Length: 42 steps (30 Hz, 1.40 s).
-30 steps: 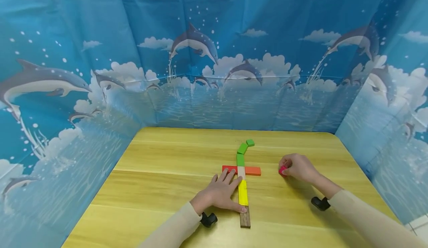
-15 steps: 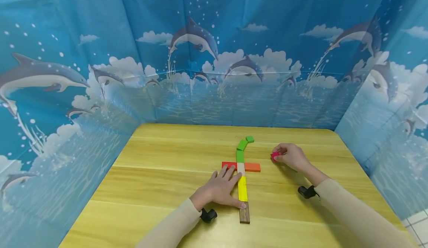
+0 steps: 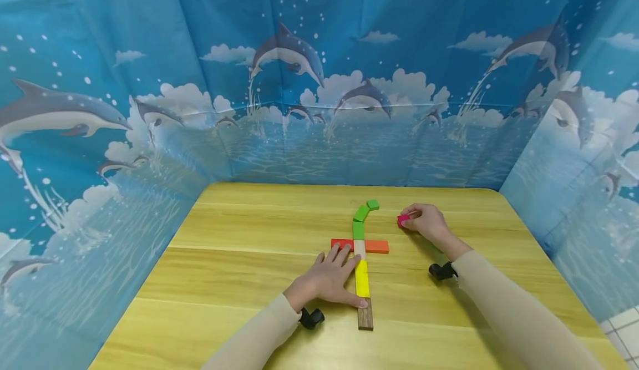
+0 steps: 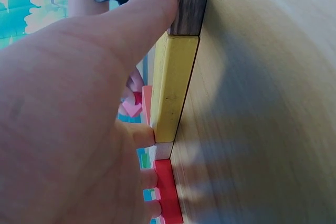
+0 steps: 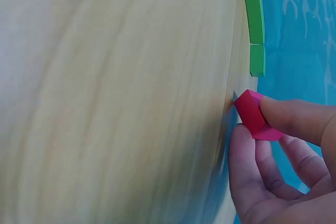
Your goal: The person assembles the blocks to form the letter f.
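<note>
My right hand [image 3: 426, 223] pinches a small pink block [image 5: 253, 114] between thumb and fingers, to the right of the green blocks. Spread flat, my left hand [image 3: 326, 281] rests on the row of blocks. Its thumb touches the dark brown block [image 3: 365, 315], and other fingertips touch the red block [image 4: 167, 190] and the row near the yellow block [image 3: 361, 278]. A pale block [image 3: 359, 249] sits between the red block and the orange block [image 3: 376, 246]. Beyond it, green blocks [image 3: 358, 229] curve up and right, ending in a small green block [image 3: 373, 204].
All blocks lie on a yellow wooden table [image 3: 239, 281]. A blue dolphin-print curtain [image 3: 319, 153] hangs behind the table and along both sides. Black wrist cameras [image 3: 312, 319] are strapped near both sleeves.
My right hand has carried the pink block forward and left, closer to the green blocks. The left hand stays in place on the row. The view has tilted slightly.
</note>
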{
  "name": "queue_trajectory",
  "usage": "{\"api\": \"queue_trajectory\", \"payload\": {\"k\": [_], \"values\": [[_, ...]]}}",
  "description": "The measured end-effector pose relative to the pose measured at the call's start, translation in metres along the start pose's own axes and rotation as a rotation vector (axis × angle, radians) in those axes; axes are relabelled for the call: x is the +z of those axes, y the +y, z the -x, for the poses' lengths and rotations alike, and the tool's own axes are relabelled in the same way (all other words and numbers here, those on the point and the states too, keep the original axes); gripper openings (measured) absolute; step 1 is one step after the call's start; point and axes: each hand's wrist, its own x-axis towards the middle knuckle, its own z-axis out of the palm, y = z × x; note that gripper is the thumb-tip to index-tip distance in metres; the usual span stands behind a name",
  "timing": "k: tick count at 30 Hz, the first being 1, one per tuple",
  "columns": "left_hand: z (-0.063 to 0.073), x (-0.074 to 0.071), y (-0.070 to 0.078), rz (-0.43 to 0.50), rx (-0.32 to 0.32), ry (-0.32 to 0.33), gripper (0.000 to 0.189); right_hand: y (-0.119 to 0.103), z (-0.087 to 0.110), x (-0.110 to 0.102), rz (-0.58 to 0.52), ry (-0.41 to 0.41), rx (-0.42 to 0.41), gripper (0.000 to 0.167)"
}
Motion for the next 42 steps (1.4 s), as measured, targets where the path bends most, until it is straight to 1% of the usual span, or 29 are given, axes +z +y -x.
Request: {"api": "queue_trajectory", "payload": {"k": [6,10,14,22,26,32,37,42], "values": [[0.001,0.001,0.001,0.010,-0.011,-0.003,0.110,-0.001,-0.011,0.010,-0.069,0.041,0.037,0.028],[0.002,0.001,0.003,0.011,-0.006,0.002,0.109,-0.003,-0.019,0.015,-0.115,0.049,0.062,0.028],[0.002,0.001,0.002,0.007,-0.006,0.005,0.109,-0.006,-0.027,0.020,-0.136,0.058,0.081,0.029],[0.002,0.000,0.000,0.014,0.005,0.013,0.110,-0.016,-0.045,0.028,-0.082,0.122,0.118,0.027],[0.001,-0.002,-0.002,0.012,0.012,0.017,0.110,-0.020,-0.052,0.029,-0.064,0.136,0.123,0.028],[0.001,-0.004,-0.002,0.023,0.007,0.023,0.110,-0.025,-0.059,0.029,-0.039,0.123,0.135,0.031],[0.001,-0.004,-0.002,0.020,0.003,0.023,0.110,-0.026,-0.060,0.029,-0.019,0.111,0.142,0.032],[0.002,-0.001,0.000,0.016,0.001,0.023,0.110,-0.022,-0.059,0.032,-0.014,0.091,0.151,0.034]]}}
